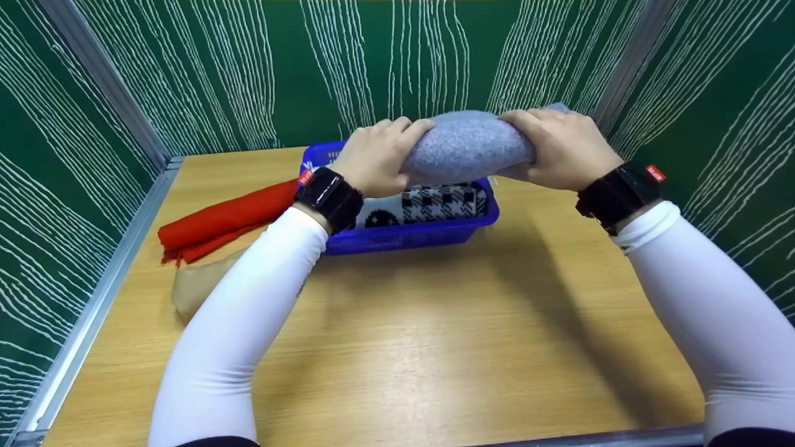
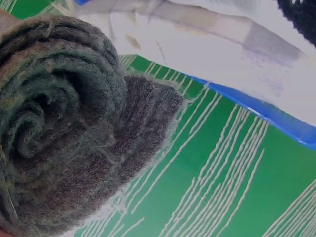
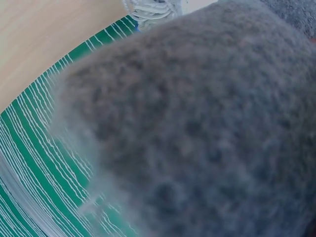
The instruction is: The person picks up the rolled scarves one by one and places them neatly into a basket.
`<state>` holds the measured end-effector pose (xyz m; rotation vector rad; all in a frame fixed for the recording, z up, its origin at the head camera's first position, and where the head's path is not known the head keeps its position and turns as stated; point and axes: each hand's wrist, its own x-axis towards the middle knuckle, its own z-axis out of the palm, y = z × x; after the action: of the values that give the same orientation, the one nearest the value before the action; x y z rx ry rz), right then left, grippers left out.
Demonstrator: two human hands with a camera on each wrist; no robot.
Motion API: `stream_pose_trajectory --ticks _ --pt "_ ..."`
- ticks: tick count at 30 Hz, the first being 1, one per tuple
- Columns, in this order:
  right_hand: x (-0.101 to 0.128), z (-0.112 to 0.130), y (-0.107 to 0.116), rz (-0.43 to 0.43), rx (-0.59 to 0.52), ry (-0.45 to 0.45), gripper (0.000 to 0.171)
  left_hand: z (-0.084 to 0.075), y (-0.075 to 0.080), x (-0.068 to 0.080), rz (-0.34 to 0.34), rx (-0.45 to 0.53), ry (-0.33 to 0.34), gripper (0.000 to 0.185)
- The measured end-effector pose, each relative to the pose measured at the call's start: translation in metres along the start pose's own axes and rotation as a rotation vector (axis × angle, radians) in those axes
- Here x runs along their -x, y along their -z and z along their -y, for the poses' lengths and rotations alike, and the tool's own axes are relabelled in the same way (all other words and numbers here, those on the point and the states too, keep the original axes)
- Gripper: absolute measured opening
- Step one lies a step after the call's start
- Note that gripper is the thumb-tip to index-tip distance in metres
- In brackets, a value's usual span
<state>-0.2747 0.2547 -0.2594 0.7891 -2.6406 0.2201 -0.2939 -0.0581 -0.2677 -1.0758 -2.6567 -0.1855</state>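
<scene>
Both hands hold a rolled grey scarf [image 1: 469, 146] above the far side of a blue basket [image 1: 397, 239]. The left hand [image 1: 379, 155] grips its left end, and the right hand [image 1: 562, 146] grips its right end. In the left wrist view the coiled end of the grey scarf [image 2: 59, 108] shows, with a loose flap hanging off it. The right wrist view is mostly filled by the blurred grey scarf [image 3: 197, 128]. A black-and-white checked scarf [image 1: 441, 202] lies in the basket, partly hidden by the left hand and the grey roll.
Left of the basket lies a rolled red scarf [image 1: 230, 217] with fringe. A beige cloth [image 1: 199, 285] is partly covered by the left forearm. A pale checked cloth [image 2: 197, 39] sits in the basket. Green walls with white lines enclose the wooden table [image 1: 422, 347].
</scene>
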Motion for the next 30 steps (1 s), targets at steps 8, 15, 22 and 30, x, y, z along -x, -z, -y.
stream_pose_trajectory --ticks 8,15,22,30 --pt "-0.002 0.003 -0.001 0.018 0.008 0.008 0.076 0.006 0.001 0.005 0.007 0.008 -0.001 0.078" --pt "-0.006 0.007 -0.005 0.013 0.006 0.019 0.074 0.01 0.004 0.01 0.007 0.028 0.001 0.078" --pt "-0.008 0.009 -0.008 0.014 0.001 0.012 0.074 0.014 0.003 0.013 0.006 0.027 -0.001 0.078" --pt "-0.012 0.013 -0.012 0.01 0.004 0.018 0.073 0.017 0.004 0.017 0.01 0.02 0.011 0.079"
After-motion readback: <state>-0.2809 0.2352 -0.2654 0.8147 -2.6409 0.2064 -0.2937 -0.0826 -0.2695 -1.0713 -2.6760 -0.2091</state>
